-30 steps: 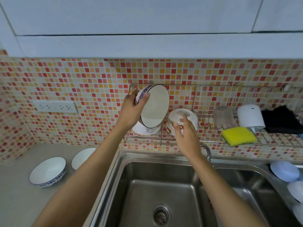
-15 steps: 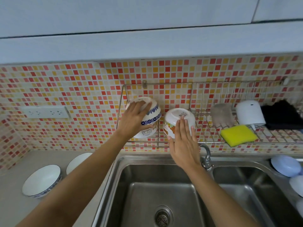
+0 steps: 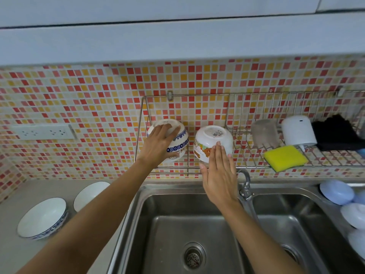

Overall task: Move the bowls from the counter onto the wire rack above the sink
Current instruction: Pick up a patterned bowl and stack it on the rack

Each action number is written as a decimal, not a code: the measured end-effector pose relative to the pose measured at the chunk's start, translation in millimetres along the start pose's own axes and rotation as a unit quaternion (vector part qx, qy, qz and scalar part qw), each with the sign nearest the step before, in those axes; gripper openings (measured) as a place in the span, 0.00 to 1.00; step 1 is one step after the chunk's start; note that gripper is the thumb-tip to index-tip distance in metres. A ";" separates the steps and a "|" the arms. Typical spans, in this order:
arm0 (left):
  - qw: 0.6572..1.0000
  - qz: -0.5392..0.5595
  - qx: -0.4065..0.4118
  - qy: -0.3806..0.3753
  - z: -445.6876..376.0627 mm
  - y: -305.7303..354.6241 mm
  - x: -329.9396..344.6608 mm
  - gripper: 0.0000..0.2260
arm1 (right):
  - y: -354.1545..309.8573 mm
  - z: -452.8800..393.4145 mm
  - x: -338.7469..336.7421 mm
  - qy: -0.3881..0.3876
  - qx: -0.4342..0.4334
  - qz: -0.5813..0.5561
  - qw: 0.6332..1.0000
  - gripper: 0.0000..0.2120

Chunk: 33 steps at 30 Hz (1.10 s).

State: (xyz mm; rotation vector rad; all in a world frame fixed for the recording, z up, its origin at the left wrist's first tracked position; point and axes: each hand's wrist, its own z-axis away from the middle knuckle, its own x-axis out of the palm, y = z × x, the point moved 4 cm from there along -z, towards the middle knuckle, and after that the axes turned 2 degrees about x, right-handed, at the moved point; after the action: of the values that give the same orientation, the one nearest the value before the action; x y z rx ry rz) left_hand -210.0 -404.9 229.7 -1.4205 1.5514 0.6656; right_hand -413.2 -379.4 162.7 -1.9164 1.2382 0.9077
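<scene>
A blue-patterned white bowl (image 3: 178,140) sits upside down at the left end of the wire rack (image 3: 246,166), stacked on another bowl. My left hand (image 3: 158,144) lies over it with fingers curled on its base. Beside it a white bowl with cartoon bears (image 3: 209,139) also rests upside down on the rack. My right hand (image 3: 218,175) is flat, fingers together, its fingertips touching that bowl's front side. Two more bowls remain on the counter at lower left: a blue-rimmed one (image 3: 42,218) and a white one (image 3: 89,193) partly hidden by my left arm.
Further right the rack holds a translucent cup (image 3: 263,133), a white dispenser (image 3: 298,133), a yellow sponge (image 3: 285,158) and a black cloth (image 3: 335,133). Below is a double steel sink (image 3: 189,234) with a tap (image 3: 245,184). Pale blue lids (image 3: 336,191) lie at right.
My left hand turned the blue-patterned bowl from upright on edge to upside down and set it on the rack. My right hand slid down the bear bowl's front.
</scene>
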 end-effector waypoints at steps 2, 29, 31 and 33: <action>1.000 0.004 -0.010 -0.002 0.9 -2.0 0.9 0.41 | -0.4 0.1 0.0 -0.002 0.002 0.000 1.000 0.33; 0.997 0.072 -0.012 -0.005 6.8 0.8 -2.0 0.40 | -0.9 0.9 -1.2 -0.006 0.005 -0.004 1.000 0.34; 0.997 0.073 -0.016 -0.008 7.2 0.2 -1.6 0.40 | -1.0 1.0 -1.0 -0.004 0.005 -0.006 1.000 0.34; 0.997 0.075 -0.014 -0.009 7.3 0.7 -2.1 0.41 | -1.5 1.3 -0.9 -0.002 0.004 -0.007 1.000 0.33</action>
State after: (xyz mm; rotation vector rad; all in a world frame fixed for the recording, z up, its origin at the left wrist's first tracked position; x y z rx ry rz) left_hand -208.9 -397.5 228.1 -1.3237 1.6512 0.7918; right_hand -412.3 -377.4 163.0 -1.9139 1.2228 0.8961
